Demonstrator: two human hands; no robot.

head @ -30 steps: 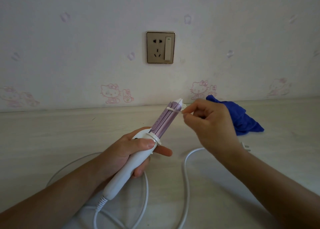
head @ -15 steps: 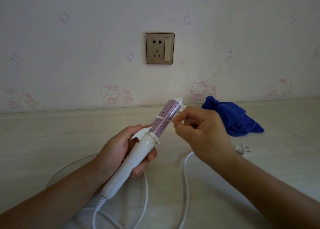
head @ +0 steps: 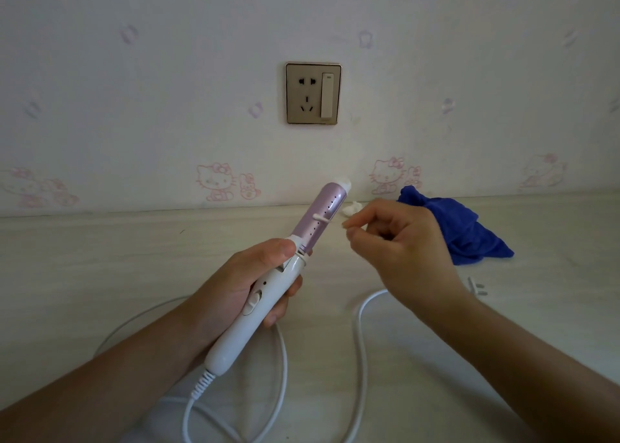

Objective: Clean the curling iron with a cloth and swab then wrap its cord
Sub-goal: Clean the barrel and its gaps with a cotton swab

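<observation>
Now | left grip (head: pixel 248 285) clasps curling iron (head: pixel 268 305) | right grip (head: pixel 402 241) pinches swab (head: pixel 322 218), tip on iron

Table (head: pixel 100 258) is lying open left of the left hand (head: pixel 248 285); cord (head: pixel 360 358) is looping beneath it; cloth (head: pixel 463 227) is sitting just beyond the right hand (head: pixel 402 241).

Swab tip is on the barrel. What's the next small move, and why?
Probably slide the swab along the dotted row on the purple barrel: the right hand pinches it with its tip by that row, and the left hand grips the handle.
</observation>
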